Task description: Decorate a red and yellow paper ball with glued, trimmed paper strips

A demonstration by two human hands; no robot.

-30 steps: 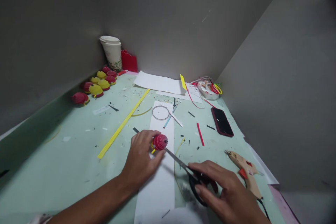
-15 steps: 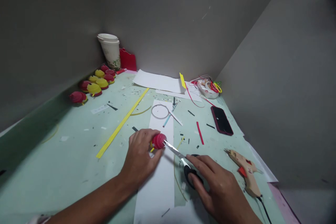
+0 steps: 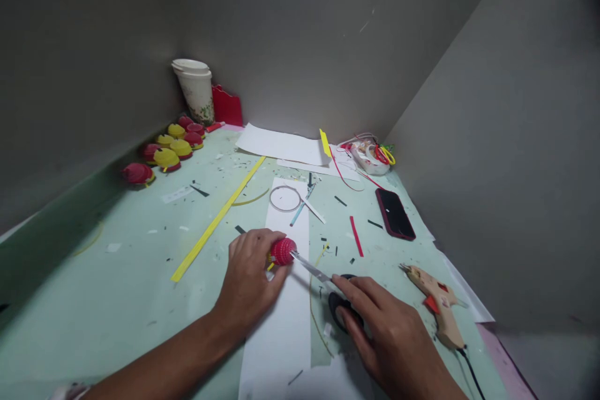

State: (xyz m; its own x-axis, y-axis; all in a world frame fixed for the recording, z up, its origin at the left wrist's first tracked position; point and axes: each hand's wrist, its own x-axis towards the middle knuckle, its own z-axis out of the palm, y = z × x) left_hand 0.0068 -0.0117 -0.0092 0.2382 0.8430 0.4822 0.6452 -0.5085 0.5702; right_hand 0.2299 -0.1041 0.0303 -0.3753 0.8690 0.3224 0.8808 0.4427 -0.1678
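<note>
Between the thumb and fingers of my left hand (image 3: 253, 269) is a small red dome of coiled paper (image 3: 284, 251), with a bit of yellow at its base. My right hand (image 3: 391, 331) grips a pair of scissors (image 3: 313, 269) by the black handles. The blades look nearly closed, and their tips touch the right side of the dome. Beneath both hands lies a long white paper strip (image 3: 276, 337). Part of the scissor handles is hidden by my right fingers.
Several red and yellow coiled domes (image 3: 167, 158) stand at the left by paper cups (image 3: 194, 90). A yellow strip (image 3: 220, 219), a wire ring (image 3: 285, 199) and paper scraps lie ahead. On the right are a phone (image 3: 395, 214), a glue gun (image 3: 438, 306) and a tape roll (image 3: 370, 157).
Both hands keep nearly the same place. The scissor blades have turned slightly and look narrower, their tips still against the red dome. The whole view has shifted a little.
</note>
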